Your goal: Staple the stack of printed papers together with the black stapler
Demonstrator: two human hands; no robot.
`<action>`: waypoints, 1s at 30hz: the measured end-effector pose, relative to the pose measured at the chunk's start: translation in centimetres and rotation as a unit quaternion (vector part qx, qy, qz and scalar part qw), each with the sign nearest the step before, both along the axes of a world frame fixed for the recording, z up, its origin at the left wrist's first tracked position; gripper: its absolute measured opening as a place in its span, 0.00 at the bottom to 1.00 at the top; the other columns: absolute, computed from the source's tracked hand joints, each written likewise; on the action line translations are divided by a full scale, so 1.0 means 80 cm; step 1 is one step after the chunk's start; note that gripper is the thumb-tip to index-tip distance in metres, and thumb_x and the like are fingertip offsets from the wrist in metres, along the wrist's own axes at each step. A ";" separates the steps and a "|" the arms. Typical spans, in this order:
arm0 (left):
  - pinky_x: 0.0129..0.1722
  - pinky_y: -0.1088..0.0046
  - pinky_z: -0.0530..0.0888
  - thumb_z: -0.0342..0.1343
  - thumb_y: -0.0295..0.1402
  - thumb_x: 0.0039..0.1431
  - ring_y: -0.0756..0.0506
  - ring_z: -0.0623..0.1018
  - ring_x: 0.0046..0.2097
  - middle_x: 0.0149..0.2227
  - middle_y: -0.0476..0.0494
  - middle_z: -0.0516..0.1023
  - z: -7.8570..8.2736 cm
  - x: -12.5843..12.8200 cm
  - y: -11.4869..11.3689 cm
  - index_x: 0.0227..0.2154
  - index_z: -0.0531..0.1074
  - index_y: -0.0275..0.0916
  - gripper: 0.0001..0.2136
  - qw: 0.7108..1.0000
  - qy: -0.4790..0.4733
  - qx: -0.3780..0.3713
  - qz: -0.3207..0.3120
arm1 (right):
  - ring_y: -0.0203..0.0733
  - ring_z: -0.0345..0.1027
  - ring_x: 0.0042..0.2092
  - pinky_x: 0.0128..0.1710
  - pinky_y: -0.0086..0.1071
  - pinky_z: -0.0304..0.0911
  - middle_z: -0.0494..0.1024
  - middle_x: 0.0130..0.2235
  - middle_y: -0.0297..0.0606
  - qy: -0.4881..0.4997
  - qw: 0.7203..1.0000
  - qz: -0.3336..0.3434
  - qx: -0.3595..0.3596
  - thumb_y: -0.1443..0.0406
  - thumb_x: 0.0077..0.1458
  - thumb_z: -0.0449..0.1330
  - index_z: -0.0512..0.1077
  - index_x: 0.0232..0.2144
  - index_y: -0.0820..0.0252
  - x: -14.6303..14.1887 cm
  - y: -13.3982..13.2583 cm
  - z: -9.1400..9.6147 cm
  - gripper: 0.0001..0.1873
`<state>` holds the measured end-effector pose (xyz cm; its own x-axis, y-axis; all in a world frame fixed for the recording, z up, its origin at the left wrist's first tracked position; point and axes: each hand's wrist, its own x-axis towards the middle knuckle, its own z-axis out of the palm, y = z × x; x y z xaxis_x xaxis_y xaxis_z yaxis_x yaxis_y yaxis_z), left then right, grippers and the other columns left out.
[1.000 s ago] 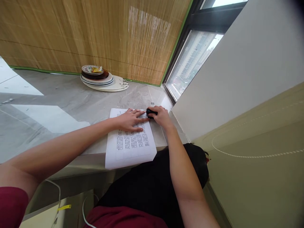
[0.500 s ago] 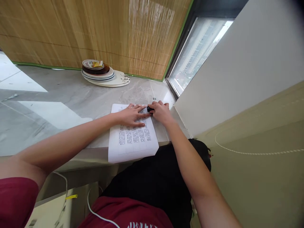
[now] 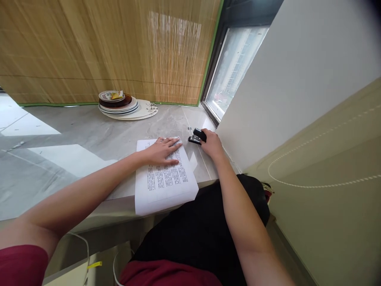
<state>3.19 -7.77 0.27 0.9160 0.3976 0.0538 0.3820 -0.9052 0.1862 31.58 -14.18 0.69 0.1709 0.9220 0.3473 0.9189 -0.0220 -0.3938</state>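
A stack of printed paper sheets [image 3: 166,182] lies on the grey marble counter [image 3: 89,131], its near end hanging over the counter's front edge. My left hand [image 3: 162,151] rests flat on the upper part of the sheets, fingers stretched out. Just to the right of the paper's top corner, my right hand [image 3: 212,143] is closed round a small black stapler [image 3: 198,136], which sits on the counter clear of the paper.
A stack of plates [image 3: 125,105] stands at the back by the bamboo blind [image 3: 119,47]. A window [image 3: 235,67] and a white wall [image 3: 297,79] close the right side. White cables [image 3: 83,242] hang below the counter edge.
My right hand has drawn the stapler off the paper's top corner to the right. The left hand stays flat on the sheets. The camera view has shifted a little.
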 end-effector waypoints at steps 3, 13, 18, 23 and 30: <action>0.70 0.47 0.53 0.47 0.66 0.65 0.25 0.59 0.74 0.78 0.34 0.51 0.000 0.001 0.001 0.76 0.54 0.48 0.43 1.000 -0.005 0.008 0.003 | 0.56 0.73 0.51 0.50 0.42 0.67 0.81 0.50 0.47 -0.002 1.000 -0.011 0.003 0.73 0.54 0.62 0.75 0.55 0.56 -0.004 -0.001 -0.001 0.26; 0.70 0.48 0.60 0.53 0.60 0.67 0.31 0.65 0.72 0.73 0.35 0.64 -0.001 0.005 0.013 0.66 0.68 0.44 0.34 0.994 -0.079 -0.065 0.033 | 0.49 0.75 0.40 0.41 0.36 0.67 0.83 0.36 0.39 0.105 0.992 -0.067 -0.011 0.61 0.53 0.68 0.80 0.39 0.56 -0.009 -0.002 -0.003 0.10; 0.58 0.58 0.74 0.50 0.52 0.70 0.36 0.77 0.61 0.60 0.38 0.78 -0.002 0.002 0.031 0.51 0.77 0.42 0.21 0.921 -0.311 -0.190 0.141 | 0.49 0.74 0.36 0.36 0.36 0.65 0.81 0.32 0.40 0.099 0.991 -0.079 0.052 0.61 0.54 0.66 0.77 0.32 0.56 -0.039 -0.009 0.019 0.05; 0.39 0.69 0.76 0.50 0.43 0.68 0.43 0.78 0.42 0.39 0.42 0.79 -0.003 -0.008 0.053 0.33 0.73 0.41 0.14 0.787 -0.516 -0.184 0.285 | 0.48 0.75 0.39 0.39 0.37 0.68 0.82 0.36 0.39 0.152 0.986 0.062 0.031 0.60 0.56 0.65 0.75 0.35 0.54 -0.128 -0.023 0.030 0.05; 0.31 0.73 0.68 0.52 0.39 0.66 0.48 0.70 0.32 0.32 0.47 0.71 -0.006 -0.022 0.075 0.29 0.68 0.42 0.10 0.717 -0.601 -0.163 0.315 | 0.50 0.74 0.46 0.45 0.38 0.67 0.81 0.42 0.41 0.109 0.986 0.115 -0.045 0.64 0.55 0.62 0.68 0.34 0.52 -0.176 -0.027 -0.003 0.05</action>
